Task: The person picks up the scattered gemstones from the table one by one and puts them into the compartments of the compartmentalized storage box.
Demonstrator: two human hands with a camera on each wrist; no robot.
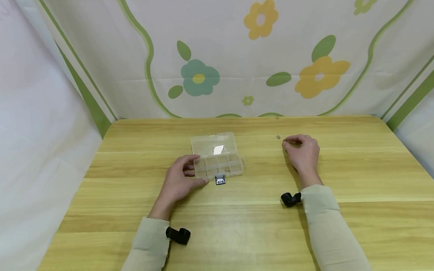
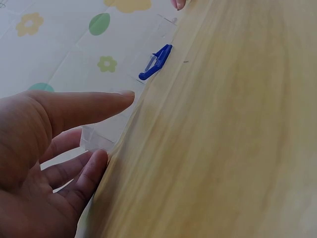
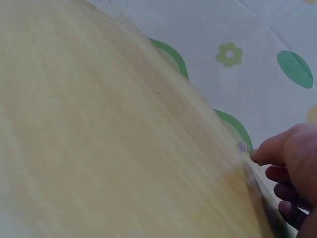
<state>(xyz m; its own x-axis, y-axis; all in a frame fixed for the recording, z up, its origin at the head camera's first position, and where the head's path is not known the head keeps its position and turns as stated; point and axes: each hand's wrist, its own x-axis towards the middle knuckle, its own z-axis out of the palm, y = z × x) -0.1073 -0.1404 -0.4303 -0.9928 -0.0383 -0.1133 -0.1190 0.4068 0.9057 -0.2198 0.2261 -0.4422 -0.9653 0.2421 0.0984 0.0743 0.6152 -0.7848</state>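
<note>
A clear plastic compartment box [image 1: 218,165] sits on the table with its lid [image 1: 205,146] opened toward the back. My left hand [image 1: 179,179] holds its left end, the thumb along the front edge and the fingers at the side. Against the box's front is a blue clasp-like piece [image 2: 157,63] with a pale middle. A small object [image 1: 227,170] lies in a right-hand compartment. To the right, my right hand [image 1: 303,153] has thumb and forefinger tips together beside a small round clear piece [image 3: 242,146]. Whether anything is between those tips, I cannot tell.
The wooden table [image 1: 222,233] runs back to a flower-printed white cloth [image 1: 231,53]. A tiny speck [image 1: 277,117] is at the table's back edge. Black wrist cameras [image 1: 179,235] stick out inward from both sleeves.
</note>
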